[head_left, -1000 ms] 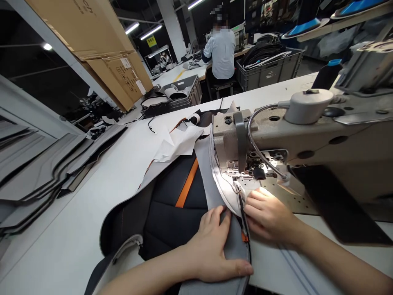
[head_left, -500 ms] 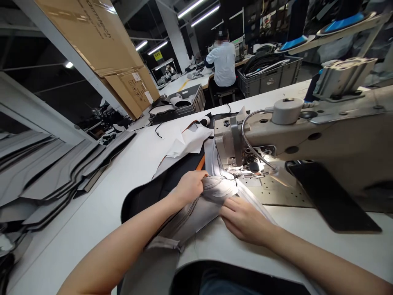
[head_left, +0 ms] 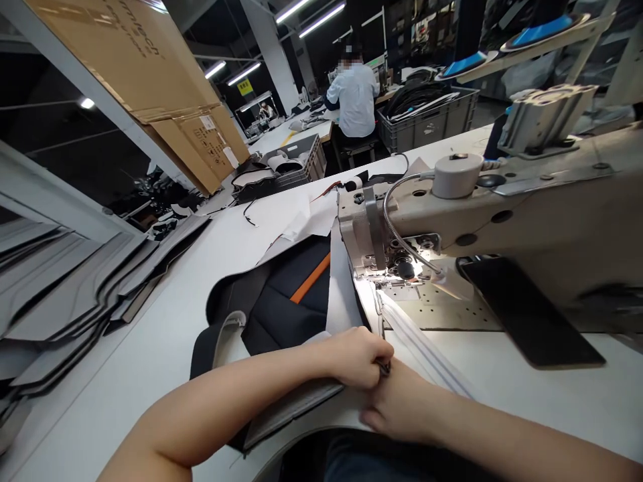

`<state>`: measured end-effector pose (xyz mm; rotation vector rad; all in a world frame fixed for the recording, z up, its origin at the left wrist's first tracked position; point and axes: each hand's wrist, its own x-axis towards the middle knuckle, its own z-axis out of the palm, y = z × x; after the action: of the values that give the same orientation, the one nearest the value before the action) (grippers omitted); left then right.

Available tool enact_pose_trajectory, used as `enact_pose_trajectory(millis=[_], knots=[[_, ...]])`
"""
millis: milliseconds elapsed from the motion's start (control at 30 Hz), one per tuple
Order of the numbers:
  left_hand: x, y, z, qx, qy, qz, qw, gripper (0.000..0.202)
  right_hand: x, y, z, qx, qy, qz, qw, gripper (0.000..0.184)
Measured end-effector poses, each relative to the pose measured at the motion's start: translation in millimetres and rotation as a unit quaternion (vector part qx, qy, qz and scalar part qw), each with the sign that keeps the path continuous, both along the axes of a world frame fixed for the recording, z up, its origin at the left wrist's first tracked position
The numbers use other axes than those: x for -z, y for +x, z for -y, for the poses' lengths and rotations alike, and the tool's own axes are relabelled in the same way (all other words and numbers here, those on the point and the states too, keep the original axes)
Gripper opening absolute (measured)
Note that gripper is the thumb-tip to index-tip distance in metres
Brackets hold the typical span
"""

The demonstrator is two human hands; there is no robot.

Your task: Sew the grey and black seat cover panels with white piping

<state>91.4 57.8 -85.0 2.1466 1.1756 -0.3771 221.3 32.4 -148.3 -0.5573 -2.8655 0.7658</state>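
On the pale bench (head_left: pixel 151 375), the sewing machine (head_left: pixel 542 201) stands at the right, and the dark padded piece (head_left: pixel 296 325) lies left of its head, one pale edge leading toward it. Because this piece is wide and bends near the person, its weight could drag, I think, and pull the edge crooked. The black slab (head_left: pixel 532 311) beside the machine might be knocked if the right forearm (head_left: pixel 482 418) swings outward. The left hand (head_left: pixel 362 358) is closed on the near edge of the piece; the right hand (head_left: pixel 402 402) touches it, but its fingertips are hidden, so I cannot tell its grip. Uneven pulling could make the layers slip apart. The striped strip (head_left: pixel 426 351) disappears beneath the forearm, so pressure there could twist it. Smallest, the lit needle area (head_left: pixel 396 274) could bunch the edge if it enters folded.
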Motion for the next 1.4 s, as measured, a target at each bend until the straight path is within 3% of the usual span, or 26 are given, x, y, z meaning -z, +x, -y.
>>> enact_pose_trajectory(millis=[100,133,200,300,400,467,533,633,733,833,1000,1100,1400], knots=[[12.2,2,-9,-0.089,-0.084,0.032,0.992,0.01,-15.6,35,-7,-0.039,-0.016,-0.001,0.999,0.01],[14.0,4,-11,-0.106,-0.095,0.035,0.989,0.011,-18.8,47,-15,-0.025,-0.02,-0.004,0.999,0.011],[14.4,9,-15,-0.127,-0.103,0.038,0.986,0.013,-18.0,66,-39,0.075,0.014,-0.032,0.997,0.025],[8.7,16,-18,-0.123,-0.129,0.042,0.983,0.016,0.3,77,-73,0.244,0.079,-0.081,0.963,0.026],[1.1,19,-20,-0.066,-0.159,0.039,0.984,0.025,23.8,68,-87,0.282,0.076,-0.064,0.954,0.031],[-0.9,18,-19,-0.005,-0.079,0.023,0.997,0.037,33.3,59,-84,0.24,0.07,-0.047,0.967,0.035],[0.7,15,-18,0.079,0.096,-0.003,0.992,0.035,35.5,54,-76,0.18,0.056,-0.056,0.98,0.034],[7.8,7,-19,0.149,0.338,-0.034,0.929,0.027,27.9,54,-68,0.13,0.034,-0.064,0.989,0.036],[16.0,0,-22,0.062,0.402,-0.057,0.912,0.029,17.2,56,-70,0.116,0.024,-0.039,0.992,0.04],[22.6,0,-22,-0.029,0.373,-0.073,0.924,0.026,15.1,60,-78,0.141,0.023,-0.029,0.989,0.038],[28.7,9,-19,-0.09,0.353,-0.069,0.929,0.028,36.0,69,-95,0.248,0.132,-0.085,0.956,0.031],[28.9,16,-19,-0.144,0.326,-0.088,0.93,0.03,47.3,64,-105,0.264,0.174,-0.089,0.945,0.032],[23.4,13,-18,-0.169,0.276,-0.072,0.943,0.029,41.9,29,-104,0.221,0.136,-0.139,0.956,0.03]])
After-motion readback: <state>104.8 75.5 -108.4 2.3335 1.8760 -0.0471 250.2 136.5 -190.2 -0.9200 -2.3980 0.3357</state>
